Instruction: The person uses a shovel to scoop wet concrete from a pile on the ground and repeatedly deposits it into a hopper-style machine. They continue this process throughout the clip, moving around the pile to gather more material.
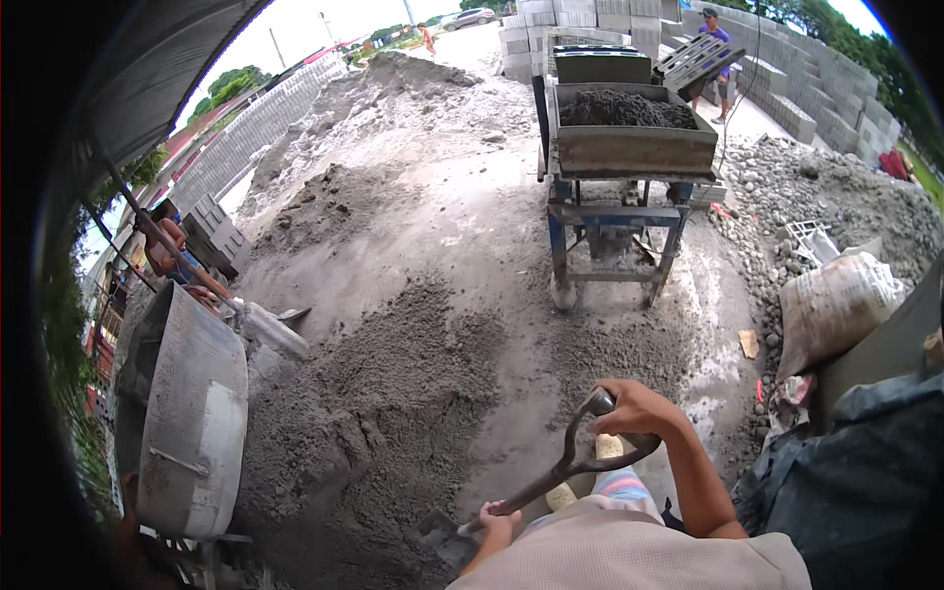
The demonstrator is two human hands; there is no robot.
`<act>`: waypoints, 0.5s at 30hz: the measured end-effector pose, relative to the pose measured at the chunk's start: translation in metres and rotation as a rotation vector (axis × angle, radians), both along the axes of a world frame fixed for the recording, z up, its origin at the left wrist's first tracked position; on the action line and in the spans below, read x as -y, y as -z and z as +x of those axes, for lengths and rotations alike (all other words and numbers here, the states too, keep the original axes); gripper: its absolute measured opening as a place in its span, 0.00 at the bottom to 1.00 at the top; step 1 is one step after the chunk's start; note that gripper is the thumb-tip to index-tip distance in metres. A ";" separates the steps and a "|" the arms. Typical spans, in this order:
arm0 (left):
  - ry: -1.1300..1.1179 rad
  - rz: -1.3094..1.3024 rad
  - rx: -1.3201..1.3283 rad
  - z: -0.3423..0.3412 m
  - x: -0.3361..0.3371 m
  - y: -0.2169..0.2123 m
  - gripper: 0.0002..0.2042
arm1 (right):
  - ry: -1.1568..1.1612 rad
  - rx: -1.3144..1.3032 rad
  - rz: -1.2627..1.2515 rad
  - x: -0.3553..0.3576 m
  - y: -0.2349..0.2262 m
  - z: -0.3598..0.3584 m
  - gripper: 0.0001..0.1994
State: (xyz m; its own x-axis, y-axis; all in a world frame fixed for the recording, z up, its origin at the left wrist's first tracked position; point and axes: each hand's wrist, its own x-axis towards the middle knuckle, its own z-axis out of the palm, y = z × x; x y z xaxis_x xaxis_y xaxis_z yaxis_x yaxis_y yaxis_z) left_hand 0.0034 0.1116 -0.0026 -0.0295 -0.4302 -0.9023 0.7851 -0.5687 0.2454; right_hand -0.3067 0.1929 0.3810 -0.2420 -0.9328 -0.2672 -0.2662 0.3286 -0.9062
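Observation:
A shovel [537, 488] slants across the front of my body. My right hand [634, 408] is closed round the top of its D-shaped handle. Lower down, the fingers of my left hand [500, 521] wrap the shaft just above the blade. The shovel blade [440, 537] is low at the near edge of a heap of damp grey mix [379, 393], partly in shadow; how deep it sits in the mix I cannot tell. Past the heap stands a block-making machine [634, 152] on a blue frame, its hopper tray holding dark mix [627, 108].
At left is a metal mixer drum [192, 423], with a person [167, 246] beyond it. Another person [716, 64] stands behind the machine near stacked blocks [787, 108]. Gravel [787, 197] and a full sack [836, 305] are at right; a sand pile [393, 84] lies farther back.

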 end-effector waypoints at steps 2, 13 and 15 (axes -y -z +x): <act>-0.082 0.002 -0.012 0.001 0.003 -0.011 0.11 | -0.027 -0.047 0.005 0.006 -0.005 0.006 0.16; -0.189 -0.040 -0.165 0.024 -0.005 -0.017 0.11 | 0.002 -0.062 0.057 -0.006 0.004 0.030 0.20; -0.222 0.000 -0.131 0.021 -0.009 -0.026 0.13 | 0.036 -0.113 0.063 -0.010 0.010 0.033 0.20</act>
State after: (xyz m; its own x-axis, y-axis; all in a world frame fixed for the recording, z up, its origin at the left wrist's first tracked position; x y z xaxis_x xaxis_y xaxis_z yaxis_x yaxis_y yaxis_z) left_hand 0.0240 0.1209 0.0239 -0.0513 -0.4394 -0.8968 0.9157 -0.3791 0.1334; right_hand -0.2738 0.2029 0.3708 -0.3072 -0.9052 -0.2937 -0.3525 0.3949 -0.8484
